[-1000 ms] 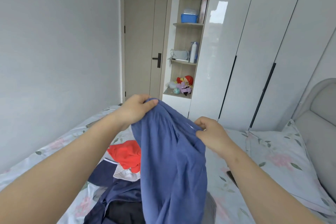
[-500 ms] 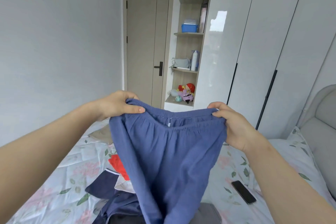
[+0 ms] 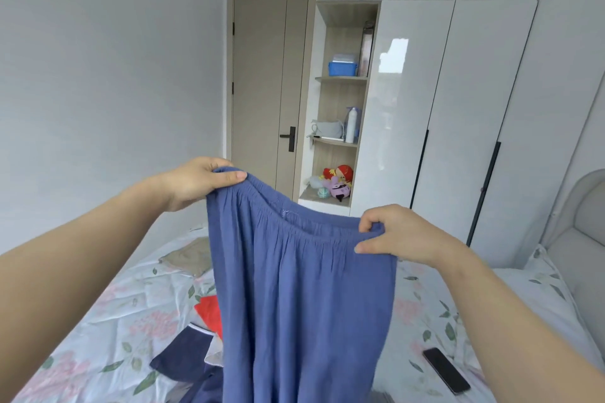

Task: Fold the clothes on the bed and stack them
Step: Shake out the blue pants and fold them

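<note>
Blue trousers [image 3: 301,298] with a gathered elastic waistband hang in front of me above the bed [image 3: 131,314]. My left hand [image 3: 199,181] pinches the waistband's left end, held higher. My right hand [image 3: 396,232] grips the right end, lower. The waistband is stretched between them and the legs drop out of view at the bottom. Behind the trousers, a red garment [image 3: 209,312] and a dark navy garment [image 3: 181,358] lie bunched on the floral sheet. A beige folded piece [image 3: 188,257] lies flat farther back on the bed.
A black phone [image 3: 447,375] lies on the sheet at the right. A pillow [image 3: 540,285] and a padded grey headboard [image 3: 582,239] stand at the far right. White wardrobes [image 3: 474,108], open shelves [image 3: 340,137] and a closed door [image 3: 268,91] line the far wall.
My hands have drawn apart, pulling the bunched trousers out along the waistband. The view has tilted up and the right hand now sits lower than the left.
</note>
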### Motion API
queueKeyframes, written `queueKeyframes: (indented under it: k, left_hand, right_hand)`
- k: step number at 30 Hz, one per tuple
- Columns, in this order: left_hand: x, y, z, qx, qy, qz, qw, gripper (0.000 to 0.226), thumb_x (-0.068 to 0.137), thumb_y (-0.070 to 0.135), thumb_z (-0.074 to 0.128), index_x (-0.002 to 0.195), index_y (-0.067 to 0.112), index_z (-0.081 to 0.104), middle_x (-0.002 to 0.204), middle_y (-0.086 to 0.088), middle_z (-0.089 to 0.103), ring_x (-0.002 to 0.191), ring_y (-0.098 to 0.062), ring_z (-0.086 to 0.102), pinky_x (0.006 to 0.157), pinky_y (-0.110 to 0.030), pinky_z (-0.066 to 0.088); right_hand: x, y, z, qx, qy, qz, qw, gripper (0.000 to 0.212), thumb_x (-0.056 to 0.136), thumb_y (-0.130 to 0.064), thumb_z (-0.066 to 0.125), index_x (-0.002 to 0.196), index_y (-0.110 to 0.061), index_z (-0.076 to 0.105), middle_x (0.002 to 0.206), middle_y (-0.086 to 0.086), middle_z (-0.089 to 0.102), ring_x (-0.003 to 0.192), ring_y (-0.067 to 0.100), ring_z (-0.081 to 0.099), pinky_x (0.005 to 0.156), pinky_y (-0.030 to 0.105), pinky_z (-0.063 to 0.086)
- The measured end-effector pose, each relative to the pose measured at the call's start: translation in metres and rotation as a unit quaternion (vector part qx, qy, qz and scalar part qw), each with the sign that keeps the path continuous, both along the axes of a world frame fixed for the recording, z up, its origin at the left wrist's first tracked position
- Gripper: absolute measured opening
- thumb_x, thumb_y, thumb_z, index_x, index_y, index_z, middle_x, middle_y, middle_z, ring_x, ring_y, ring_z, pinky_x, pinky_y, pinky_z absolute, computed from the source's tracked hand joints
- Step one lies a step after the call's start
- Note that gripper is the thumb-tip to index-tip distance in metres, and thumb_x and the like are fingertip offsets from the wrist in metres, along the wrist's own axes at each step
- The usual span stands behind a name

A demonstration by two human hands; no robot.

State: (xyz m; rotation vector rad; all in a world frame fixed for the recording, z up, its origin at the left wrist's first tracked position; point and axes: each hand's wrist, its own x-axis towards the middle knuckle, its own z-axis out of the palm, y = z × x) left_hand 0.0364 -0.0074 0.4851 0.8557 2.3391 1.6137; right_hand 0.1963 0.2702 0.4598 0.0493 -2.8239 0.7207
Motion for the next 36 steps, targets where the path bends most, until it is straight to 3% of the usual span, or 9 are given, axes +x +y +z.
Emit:
queueKeyframes:
  k: [2,5,7,10,14,20,23,28,36]
  left_hand:
    - [0.002,-0.003,0.009,0.073,-0.019,0.001,0.997,0.016,0.094,0.02,0.052,0.085,0.011,0.062,0.073,0.004,0.07,0.069,-0.007,0.066,0.06,-0.018,0.052]
    - [0.007,-0.006,0.023,0.247,-0.069,-0.021,0.966,0.02,0.092,0.024,0.051,0.088,0.01,0.064,0.076,-0.002,0.071,0.065,-0.009,0.068,0.058,-0.02,0.056]
    - [0.012,0.002,0.027,0.26,-0.092,-0.04,0.96,0.025,0.088,0.028,0.052,0.09,0.01,0.068,0.079,-0.003,0.073,0.065,-0.011,0.069,0.058,-0.022,0.057]
    - [0.017,0.01,0.024,0.137,-0.109,-0.016,0.984,0.032,0.077,0.029,0.072,0.101,0.008,0.067,0.098,-0.008,0.072,0.069,-0.011,0.07,0.061,-0.023,0.058]
    - [0.009,-0.006,0.027,0.196,-0.089,-0.06,0.975,0.071,0.023,0.034,0.096,0.086,0.012,0.071,0.081,-0.005,0.073,0.066,-0.012,0.07,0.056,-0.022,0.056]
    - [0.007,0.002,0.016,0.137,-0.165,-0.042,0.976,0.029,0.076,0.022,0.068,0.1,0.006,0.064,0.089,-0.008,0.07,0.069,-0.015,0.07,0.06,-0.025,0.058]
    - [0.004,0.016,-0.007,0.127,-0.247,0.012,0.961,0.019,0.093,0.025,0.054,0.091,0.008,0.063,0.078,-0.007,0.071,0.065,-0.016,0.069,0.059,-0.027,0.058]
    - [0.021,0.059,-0.059,0.17,-0.351,0.109,0.914,0.026,0.098,0.022,0.051,0.082,0.003,0.06,0.056,-0.007,0.068,0.066,-0.021,0.062,0.053,-0.029,0.054]
    - [0.076,0.117,-0.086,0.254,-0.352,0.061,0.899,0.02,0.099,0.006,0.04,0.107,-0.003,0.056,0.085,-0.013,0.061,0.073,-0.021,0.058,0.062,-0.029,0.049]
  right_hand:
    - [0.002,0.004,0.005,-0.146,0.067,0.003,0.987,0.019,0.081,-0.012,0.072,0.07,-0.019,0.057,0.071,-0.008,0.058,0.065,0.006,0.05,0.062,0.018,0.042]
    - [0.006,0.003,0.023,-0.514,0.158,0.058,0.841,0.017,0.091,-0.001,0.054,0.078,-0.012,0.055,0.068,-0.004,0.068,0.064,0.01,0.064,0.059,0.021,0.054]
    - [0.003,-0.002,0.031,-0.589,0.157,0.053,0.791,0.014,0.092,-0.003,0.051,0.082,-0.012,0.055,0.07,-0.001,0.069,0.061,0.009,0.066,0.056,0.02,0.054]
    - [-0.002,-0.007,0.03,-0.571,0.109,-0.01,0.814,0.011,0.092,-0.005,0.055,0.084,-0.013,0.055,0.076,0.002,0.066,0.059,0.008,0.065,0.053,0.019,0.053]
    - [0.008,0.015,0.033,-0.632,0.146,0.069,0.758,0.012,0.091,-0.009,0.049,0.091,-0.014,0.06,0.077,-0.001,0.07,0.067,0.008,0.067,0.059,0.018,0.054]
    - [0.012,0.016,0.026,-0.608,0.055,0.047,0.79,0.032,0.094,-0.017,0.047,0.078,-0.013,0.075,0.081,0.003,0.073,0.069,0.012,0.07,0.056,0.02,0.055]
    - [0.002,0.017,0.011,-0.591,0.063,-0.078,0.801,0.013,0.092,-0.014,0.056,0.086,-0.007,0.066,0.082,0.008,0.07,0.068,0.017,0.067,0.061,0.024,0.055]
    - [-0.02,-0.003,-0.031,-0.502,0.125,-0.216,0.828,0.016,0.082,-0.005,0.069,0.083,-0.008,0.054,0.091,0.014,0.061,0.079,0.023,0.058,0.072,0.033,0.048]
    - [-0.028,-0.055,-0.07,-0.456,0.17,-0.171,0.857,0.02,0.084,-0.001,0.064,0.079,-0.018,0.056,0.077,0.0,0.059,0.073,0.013,0.056,0.064,0.021,0.044]
